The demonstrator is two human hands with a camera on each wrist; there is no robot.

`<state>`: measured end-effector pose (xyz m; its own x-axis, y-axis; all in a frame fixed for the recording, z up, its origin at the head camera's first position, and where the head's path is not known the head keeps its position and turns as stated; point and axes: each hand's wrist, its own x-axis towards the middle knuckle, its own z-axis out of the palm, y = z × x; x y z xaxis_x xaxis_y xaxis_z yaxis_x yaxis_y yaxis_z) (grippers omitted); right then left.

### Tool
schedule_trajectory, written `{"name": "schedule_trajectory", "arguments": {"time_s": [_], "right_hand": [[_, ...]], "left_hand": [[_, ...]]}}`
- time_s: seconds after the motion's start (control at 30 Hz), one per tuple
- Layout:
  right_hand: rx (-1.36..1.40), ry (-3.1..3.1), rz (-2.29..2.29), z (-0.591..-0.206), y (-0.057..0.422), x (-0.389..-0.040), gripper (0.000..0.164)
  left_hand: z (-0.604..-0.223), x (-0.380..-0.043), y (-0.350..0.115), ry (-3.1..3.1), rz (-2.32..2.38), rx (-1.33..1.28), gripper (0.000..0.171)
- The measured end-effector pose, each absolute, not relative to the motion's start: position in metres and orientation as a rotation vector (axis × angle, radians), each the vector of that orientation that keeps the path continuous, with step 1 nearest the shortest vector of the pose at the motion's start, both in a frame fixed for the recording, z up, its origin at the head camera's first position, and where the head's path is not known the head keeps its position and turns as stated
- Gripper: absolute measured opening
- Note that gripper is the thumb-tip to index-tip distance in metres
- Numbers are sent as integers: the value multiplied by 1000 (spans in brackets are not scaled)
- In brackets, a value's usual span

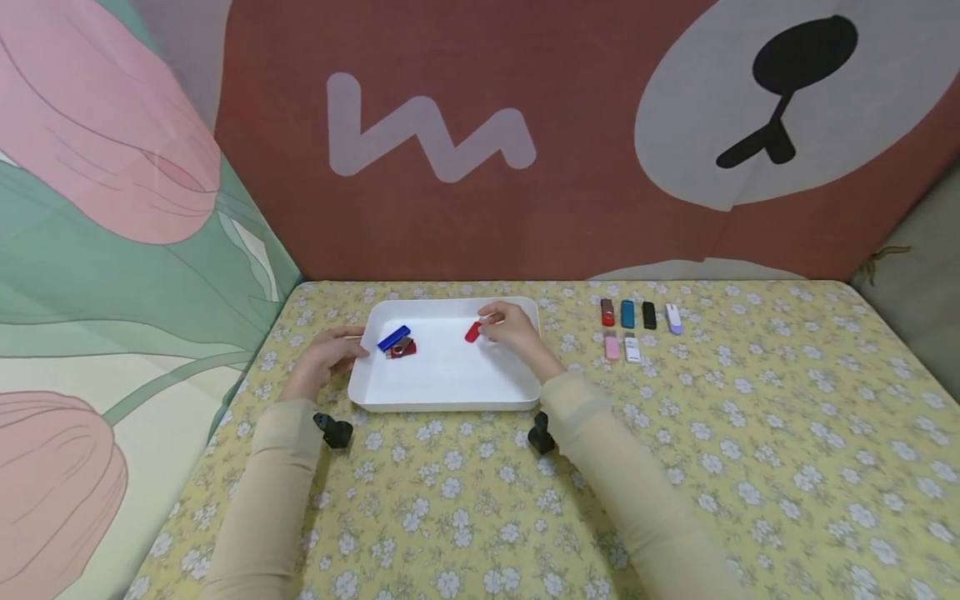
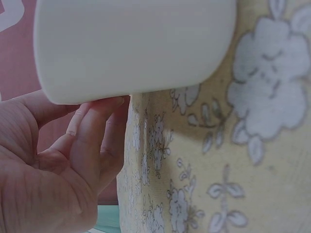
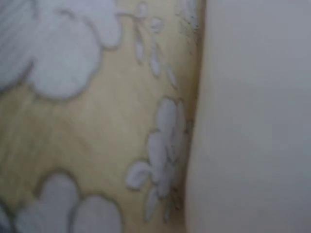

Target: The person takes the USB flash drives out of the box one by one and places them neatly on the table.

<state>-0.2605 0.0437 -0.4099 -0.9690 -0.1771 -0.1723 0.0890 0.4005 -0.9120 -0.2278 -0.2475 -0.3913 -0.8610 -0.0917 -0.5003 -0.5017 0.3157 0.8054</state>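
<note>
A white rectangular tray point(image 1: 435, 398) stands on the table with USB flash drives in it. On its left side my left hand point(image 1: 328, 354) grips the edge; in the left wrist view, thumb and fingers point(image 2: 87, 141) meet the tray's wall point(image 2: 136, 53). Inside the tray's right part, my right hand point(image 1: 512, 327) pinches a red USB flash drive point(image 1: 472, 332) between thumb and fingertips, partly hidden by them. Toward the tray's left lie a blue USB flash drive point(image 1: 393, 338) and a red one with a brownish metal cover point(image 1: 403, 347), close together.
Right of the tray, more flash drives lie in two rows: red point(image 1: 607, 312), blue point(image 1: 627, 314), black point(image 1: 649, 316) and white-purple point(image 1: 674, 319) behind, pink point(image 1: 612, 347) and white point(image 1: 632, 349) in front. A flowered yellow cloth point(image 1: 450, 517) covers the table; a printed wall point(image 1: 450, 225) rises behind.
</note>
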Motion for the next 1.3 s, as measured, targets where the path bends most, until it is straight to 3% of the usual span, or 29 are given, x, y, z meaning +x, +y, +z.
{"name": "schedule_trajectory", "arguments": {"time_s": [0.7, 1.0, 1.3], "right_hand": [[11, 2556, -1423, -424, 31, -270, 51], [-70, 2639, -1319, -428, 28, -272, 56], [-170, 2722, -1243, -430, 26, -269, 41]], "left_hand": [[-389, -229, -247, 2241, 1564, -525, 58], [-389, -229, -247, 2227, 1574, -532, 58], [-391, -228, -247, 2231, 1570, -536, 59]]}}
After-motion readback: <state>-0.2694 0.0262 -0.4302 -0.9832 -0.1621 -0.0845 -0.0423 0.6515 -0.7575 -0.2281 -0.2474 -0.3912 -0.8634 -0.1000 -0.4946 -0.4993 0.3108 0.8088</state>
